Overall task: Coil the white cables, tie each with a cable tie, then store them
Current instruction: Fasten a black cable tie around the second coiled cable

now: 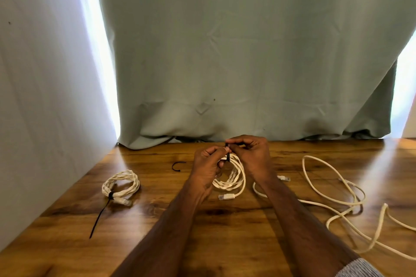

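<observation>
Cable tie [227, 155] on coiled cable [234, 175], mostly hidden between pinching hands.

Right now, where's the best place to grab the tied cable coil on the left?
Probably the far arc of the tied coil, from above. That side is bare, while the black tie with its long tail and the plug crowd the near edge.

On a table [225, 227], a tied coil [120, 183] lies at left, its tie's tail [99, 218] trailing toward the near edge. A spare cable tie [177, 166] lies between it and the coil [231, 175] at centre, over which both hands [208, 164] [251, 155] meet. A loose cable [337, 198] sprawls at right; a curtain [247, 51] hangs behind.
</observation>
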Action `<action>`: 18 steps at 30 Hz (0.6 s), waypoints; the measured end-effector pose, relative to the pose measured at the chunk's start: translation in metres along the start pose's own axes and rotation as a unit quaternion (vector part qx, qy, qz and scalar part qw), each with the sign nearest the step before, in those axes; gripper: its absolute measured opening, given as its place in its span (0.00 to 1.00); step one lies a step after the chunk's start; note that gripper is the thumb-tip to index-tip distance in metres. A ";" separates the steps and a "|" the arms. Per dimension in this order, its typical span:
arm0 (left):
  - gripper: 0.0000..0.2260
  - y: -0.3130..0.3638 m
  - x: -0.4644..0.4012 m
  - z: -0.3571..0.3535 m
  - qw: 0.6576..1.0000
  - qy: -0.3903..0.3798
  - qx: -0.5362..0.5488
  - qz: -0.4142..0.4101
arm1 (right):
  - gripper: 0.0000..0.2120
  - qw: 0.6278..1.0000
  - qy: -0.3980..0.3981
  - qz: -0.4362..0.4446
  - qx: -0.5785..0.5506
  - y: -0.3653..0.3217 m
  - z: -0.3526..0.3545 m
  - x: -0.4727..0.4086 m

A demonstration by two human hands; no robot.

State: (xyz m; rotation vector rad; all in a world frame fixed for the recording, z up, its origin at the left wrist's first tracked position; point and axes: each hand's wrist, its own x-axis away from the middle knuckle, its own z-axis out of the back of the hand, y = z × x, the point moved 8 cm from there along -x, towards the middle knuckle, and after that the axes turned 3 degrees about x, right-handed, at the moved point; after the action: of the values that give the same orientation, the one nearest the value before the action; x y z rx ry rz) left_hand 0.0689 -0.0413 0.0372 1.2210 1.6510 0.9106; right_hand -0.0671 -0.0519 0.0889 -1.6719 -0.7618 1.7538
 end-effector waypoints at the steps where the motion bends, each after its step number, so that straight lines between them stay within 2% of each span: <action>1: 0.05 0.001 0.000 0.000 1.000 0.004 -0.001 -0.001 | 0.11 1.000 -0.006 0.000 0.000 -0.001 0.000 -0.001; 7: 0.04 0.001 -0.002 0.004 1.000 0.027 0.001 -0.009 | 0.12 0.998 -0.053 0.007 0.015 0.000 -0.005 -0.001; 10: 0.06 0.002 -0.002 0.008 0.999 0.031 -0.006 -0.012 | 0.08 0.997 -0.070 0.020 0.027 0.000 -0.008 0.000; 12: 0.09 0.003 -0.001 0.009 0.999 0.040 -0.016 -0.021 | 0.06 0.997 -0.062 0.023 0.034 0.001 -0.007 -0.001; 15: 0.03 0.009 0.000 0.007 0.997 0.046 -0.022 -0.057 | 0.04 0.995 -0.028 0.063 0.068 -0.004 -0.004 -0.002; 18: 0.08 0.017 0.001 0.000 0.995 0.018 -0.027 -0.097 | 0.03 0.994 0.002 0.084 0.076 -0.008 0.000 -0.002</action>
State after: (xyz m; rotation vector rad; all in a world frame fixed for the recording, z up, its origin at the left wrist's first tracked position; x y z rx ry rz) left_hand 0.0746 -0.0356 0.0524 0.9947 1.7285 0.8537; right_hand -0.0663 -0.0485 0.0960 -1.6769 -0.4839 1.8728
